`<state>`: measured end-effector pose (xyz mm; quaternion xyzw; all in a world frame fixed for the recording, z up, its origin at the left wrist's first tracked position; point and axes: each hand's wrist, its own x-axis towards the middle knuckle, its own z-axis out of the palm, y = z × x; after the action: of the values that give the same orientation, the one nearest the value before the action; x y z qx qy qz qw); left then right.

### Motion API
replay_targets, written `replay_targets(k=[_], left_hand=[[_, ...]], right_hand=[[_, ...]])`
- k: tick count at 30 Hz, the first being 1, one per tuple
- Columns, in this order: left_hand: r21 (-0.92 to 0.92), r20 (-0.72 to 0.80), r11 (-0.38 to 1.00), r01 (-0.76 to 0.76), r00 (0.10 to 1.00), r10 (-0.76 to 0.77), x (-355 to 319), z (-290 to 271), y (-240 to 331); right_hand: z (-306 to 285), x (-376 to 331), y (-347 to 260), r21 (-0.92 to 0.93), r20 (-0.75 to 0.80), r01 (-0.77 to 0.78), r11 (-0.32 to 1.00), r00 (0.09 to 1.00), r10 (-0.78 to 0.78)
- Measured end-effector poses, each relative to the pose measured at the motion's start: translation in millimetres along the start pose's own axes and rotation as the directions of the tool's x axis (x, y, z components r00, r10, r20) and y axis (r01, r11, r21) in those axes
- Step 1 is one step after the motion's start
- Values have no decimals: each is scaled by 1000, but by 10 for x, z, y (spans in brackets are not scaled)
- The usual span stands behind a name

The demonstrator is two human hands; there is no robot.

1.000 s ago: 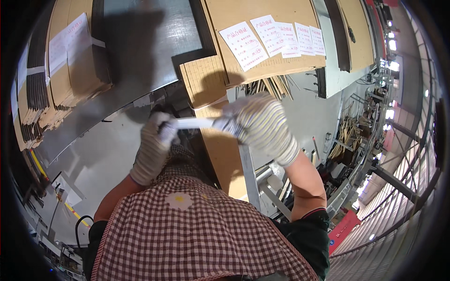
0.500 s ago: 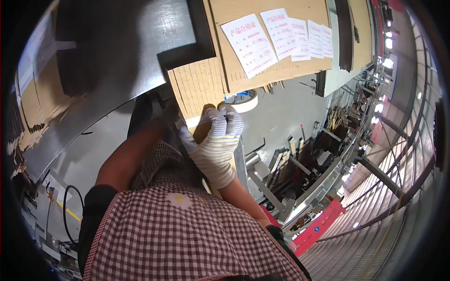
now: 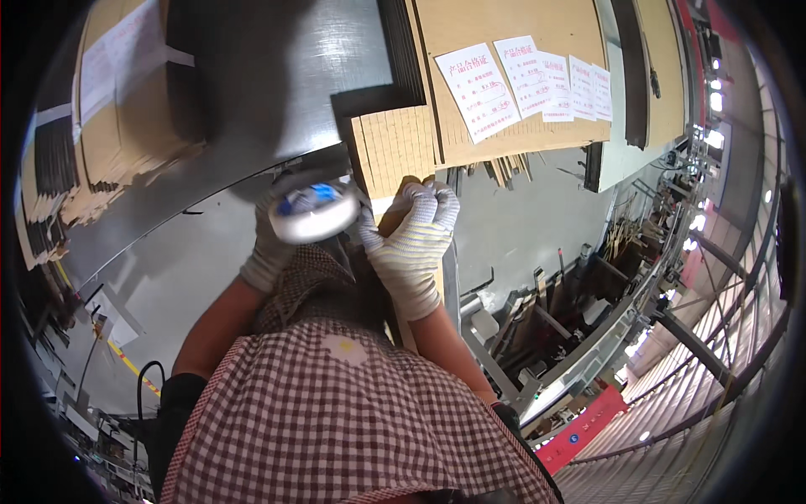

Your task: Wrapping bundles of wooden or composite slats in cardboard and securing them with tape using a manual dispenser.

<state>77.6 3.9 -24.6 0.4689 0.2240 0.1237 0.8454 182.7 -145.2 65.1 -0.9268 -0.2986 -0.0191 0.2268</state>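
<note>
My left hand [image 3: 270, 244], in a pale knit glove, grips a roll of tape [image 3: 316, 223] with a white outer face and a blue inner part; both are smeared by motion. The roll is just left of a bundle of thin tan boards [image 3: 395, 155] that juts toward me over the table's near edge. My right hand [image 3: 411, 252], in a striped glove, is closed around the near end of this bundle, thumb on the left side and bent fingers on the right. A pale strip [image 3: 380, 204] shows at that end, beside the thumb.
A larger board stack [image 3: 537, 139] with several printed paper slips [image 3: 478, 92] on top adjoins the bundle on the right. More stacked boards [image 3: 126, 109] stand on the dark metal table [image 3: 277, 76] at left. Beyond the grey floor [image 3: 512, 218] at right lie racks and offcuts.
The tape roll has passed from the bundle's right side to its left, now in my left hand. My right hand keeps its hold. The whole view has shifted slightly.
</note>
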Motion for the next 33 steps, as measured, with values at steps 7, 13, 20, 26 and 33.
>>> replay_targets(k=[7, 13, 20, 26, 33], left_hand=[[865, 454, 81, -495, 842, 291, 344, 799, 729], [719, 579, 280, -636, 771, 266, 554, 779, 613], [652, 686, 263, -711, 701, 193, 548, 860, 814], [444, 881, 42, -895, 428, -199, 424, 1252, 884], [-141, 898, -75, -987, -95, -429, -1416, 2106, -427]], right_hand=[[-780, 449, 66, 392, -14, 241, 888, 966, -256], [-1198, 824, 185, 158, 464, 280, 947, 826, -322], [-220, 578, 790, -404, 725, 85, 911, 637, 262], [-581, -205, 1019, 49, 242, -403, 914, 893, 380], [-1761, -2491, 780, 974, 207, -127, -187, 833, 514]])
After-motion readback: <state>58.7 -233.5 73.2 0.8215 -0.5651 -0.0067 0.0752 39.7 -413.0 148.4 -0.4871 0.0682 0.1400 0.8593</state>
